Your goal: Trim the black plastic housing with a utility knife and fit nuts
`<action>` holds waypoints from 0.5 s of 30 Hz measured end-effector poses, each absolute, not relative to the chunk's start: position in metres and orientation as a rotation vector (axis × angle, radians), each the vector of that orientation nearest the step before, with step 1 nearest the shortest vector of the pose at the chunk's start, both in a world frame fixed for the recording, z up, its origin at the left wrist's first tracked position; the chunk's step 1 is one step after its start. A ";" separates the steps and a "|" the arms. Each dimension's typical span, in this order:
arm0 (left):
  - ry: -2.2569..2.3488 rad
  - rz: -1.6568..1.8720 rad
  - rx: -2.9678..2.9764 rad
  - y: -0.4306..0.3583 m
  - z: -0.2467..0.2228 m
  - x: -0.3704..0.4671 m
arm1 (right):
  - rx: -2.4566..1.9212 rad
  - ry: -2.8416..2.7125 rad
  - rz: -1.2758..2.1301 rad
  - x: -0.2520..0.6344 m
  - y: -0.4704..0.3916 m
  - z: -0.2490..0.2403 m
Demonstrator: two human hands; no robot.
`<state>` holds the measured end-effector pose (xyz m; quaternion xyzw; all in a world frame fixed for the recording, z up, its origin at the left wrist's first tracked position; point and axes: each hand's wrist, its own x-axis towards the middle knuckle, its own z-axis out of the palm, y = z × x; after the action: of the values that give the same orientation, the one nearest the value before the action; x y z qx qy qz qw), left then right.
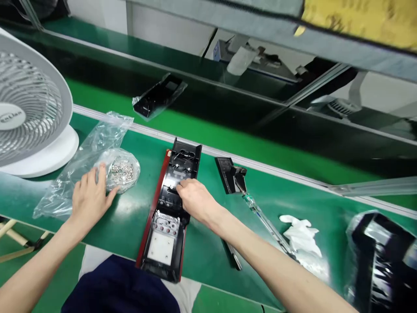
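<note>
The left hand [89, 195] lies open, fingertips touching the screw bag [122, 170] at its 2 o'clock. The right hand [195, 200] pinches something small onto the black housing [169, 208], whose long axis runs 12 to 6.

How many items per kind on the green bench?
Black-and-red panel under the right hand: 1
Screw bag at the left hand: 1
Fan: 1
Screwdriver: 1
Small black part: 1
White cloth: 1
Total: 6
</note>
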<state>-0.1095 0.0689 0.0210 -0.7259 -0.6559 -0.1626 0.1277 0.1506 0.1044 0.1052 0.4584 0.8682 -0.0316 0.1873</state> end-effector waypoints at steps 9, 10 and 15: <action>-2.225 -1.199 -2.209 0.099 0.036 -0.155 | 1.491 2.446 -0.108 0.220 0.162 0.180; -2.327 -1.352 -2.260 0.113 0.050 -0.149 | 1.519 2.439 -0.130 0.234 0.171 0.184; -2.496 -2.435 -2.741 0.226 0.126 -0.037 | 1.733 2.368 -0.106 0.312 0.212 0.197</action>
<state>-0.0371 0.2264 0.1256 -0.4931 -0.4489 -0.4381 -0.6028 0.3120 0.2120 0.1969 0.5869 0.8023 -0.0359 0.1024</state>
